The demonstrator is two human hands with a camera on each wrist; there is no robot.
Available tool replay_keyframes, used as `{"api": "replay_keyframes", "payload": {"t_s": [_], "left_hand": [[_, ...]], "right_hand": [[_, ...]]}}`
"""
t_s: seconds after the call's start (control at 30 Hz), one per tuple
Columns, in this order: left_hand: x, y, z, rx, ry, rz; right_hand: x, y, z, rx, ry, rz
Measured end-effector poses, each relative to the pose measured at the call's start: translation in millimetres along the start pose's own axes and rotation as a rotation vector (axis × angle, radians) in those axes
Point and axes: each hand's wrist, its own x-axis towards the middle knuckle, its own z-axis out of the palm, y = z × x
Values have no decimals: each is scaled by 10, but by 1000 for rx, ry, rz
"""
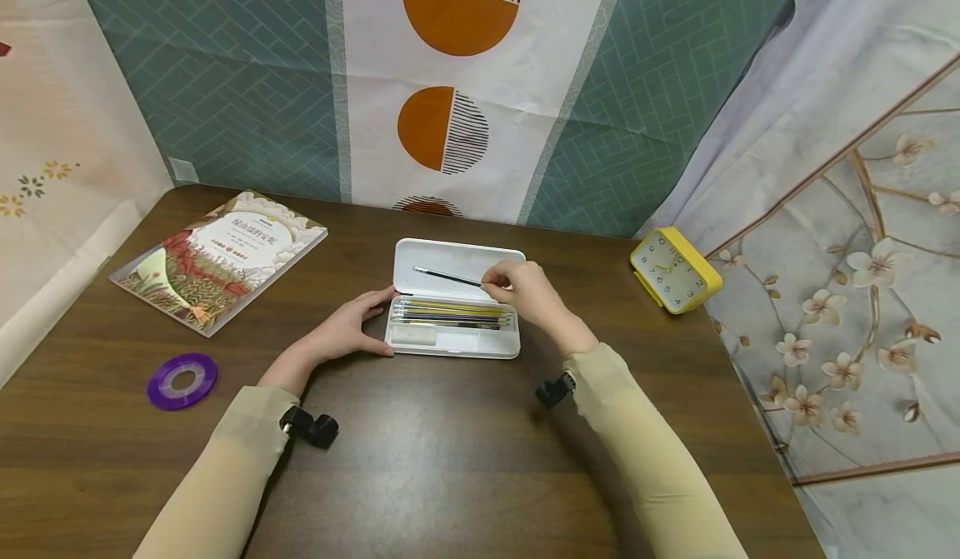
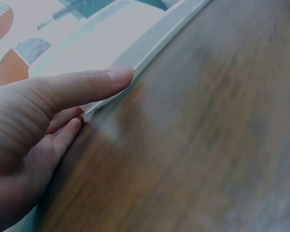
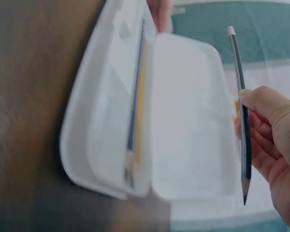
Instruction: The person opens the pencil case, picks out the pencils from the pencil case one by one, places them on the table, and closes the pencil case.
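A white pencil case [image 1: 491, 347] lies on the table with its lid [image 1: 457, 256] folded back. Several pencils [image 1: 450, 313], yellow and dark, fill its rear compartment, and a whitish eraser [image 1: 413, 336] sits at the front left. Above the lid my right hand [image 1: 534, 291] pinches a dark pencil [image 3: 239, 67] between thumb and fingers. This pencil's white eraser end points left in the head view, its sharpened tip to the right wrist view's bottom. At the case's left end rests my left hand [image 1: 343, 331]. Its extended thumb [image 2: 94, 87] touches the front rim, other fingers touch the side.
A book [image 1: 225, 251] with an illustrated cover lies at the back left. In front of it is a purple ring-shaped spool [image 1: 157, 386]. A yellow alarm clock [image 1: 675, 270] stands at the back right. Patterned cloth [image 1: 285, 84] hangs behind the wooden table [image 1: 420, 459].
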Motion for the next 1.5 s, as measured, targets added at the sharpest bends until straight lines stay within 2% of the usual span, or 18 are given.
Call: {"api": "replay_keyframes", "payload": {"t_s": [0.23, 0.4, 0.5, 0.63, 0.77, 0.93, 1.27, 1.5], "left_hand": [[2, 3, -1, 9, -5, -6], [1, 3, 0, 6, -3, -5], [-1, 6, 0, 3, -2, 0], [-10, 10, -2, 0, -1, -3], [-10, 14, -2, 2, -4, -5], [-8, 14, 0, 6, -3, -5], [-8, 19, 6, 9, -4, -8], [-12, 13, -2, 10, -3, -15]], "right_hand": [[-104, 224, -244, 14, 180, 77], [-194, 427, -350, 48, 290, 226], [-243, 543, -371, 55, 321, 339], [-308, 678, -323, 47, 298, 459], [-360, 776, -217, 24, 273, 506], [-387, 836, -78, 6, 244, 530], [-404, 849, 124, -22, 128, 569], [-408, 862, 187, -40, 111, 559]]}}
